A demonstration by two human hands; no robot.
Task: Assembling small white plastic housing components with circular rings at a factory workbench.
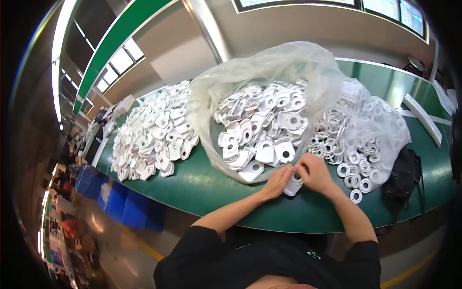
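Note:
Between my two hands is a white plastic part point(291, 188) with a round opening, held just above the green table near its front edge. My left hand point(277, 182) grips it along its left side, fingers closed. Curled over the upper right of the part, my right hand point(315, 174) has its fingers at the round opening; a ring seems to lie there, partly hidden by the fingers. Straight ahead, a large clear plastic bag point(202, 118) lies open around a heap of similar white parts point(263, 150). White rings point(342, 169) spill out of another clear bag beside my right hand.
A second pile of white parts point(156, 137) covers the table's left side. A black bag point(403, 180) sits at the right edge, with a long white strip point(423, 118) behind it. Blue bins point(126, 204) stand below the table at left. Screens point(399, 17) hang at the back.

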